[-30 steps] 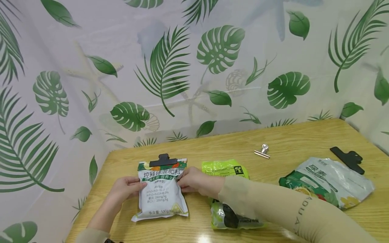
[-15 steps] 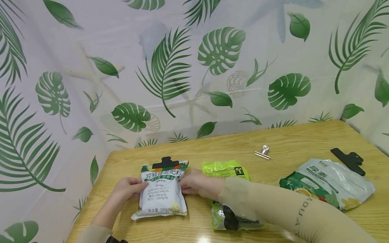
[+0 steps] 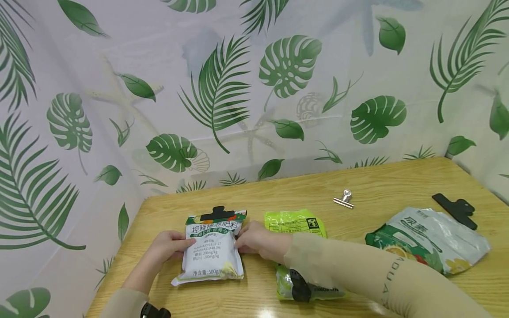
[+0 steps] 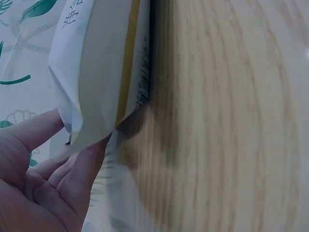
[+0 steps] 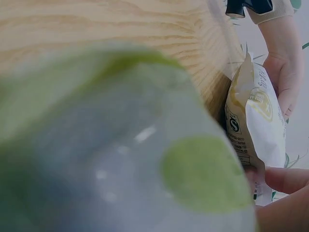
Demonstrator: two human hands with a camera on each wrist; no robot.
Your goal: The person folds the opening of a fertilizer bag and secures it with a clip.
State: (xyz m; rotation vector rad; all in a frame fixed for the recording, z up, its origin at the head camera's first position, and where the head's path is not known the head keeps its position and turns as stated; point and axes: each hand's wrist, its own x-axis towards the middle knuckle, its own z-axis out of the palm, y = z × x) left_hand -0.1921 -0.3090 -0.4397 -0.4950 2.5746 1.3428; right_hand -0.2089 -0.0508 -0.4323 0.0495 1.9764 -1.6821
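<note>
At the left part of the wooden table (image 3: 397, 181), a white bag (image 3: 210, 258) with a green printed band along its top sits between the person's two hands, its printed front facing up. The left hand (image 3: 169, 245) pinches the bag's left side edge, thumb on the front and fingers behind. The right hand (image 3: 256, 240) pinches the opposite edge in the same way (the right wrist view shows a fingertip on the far side). A black clip (image 3: 217, 214) is clamped at the middle of the bag's top edge. Whether the bag's back lies wholly flat on the wood, I cannot tell.

Just right of the bag lies a bright green bag (image 3: 294, 221), its middle hidden under the right forearm and beige sleeve (image 3: 358, 265). Behind it and farther right is a small silver clip (image 3: 344, 199). Toward the table's right end lies a silvery bag (image 3: 457, 238) with green and fruit printing, a second black clip (image 3: 455, 210) just beside it. A leaf-patterned cloth (image 3: 238, 168) hangs behind.
</note>
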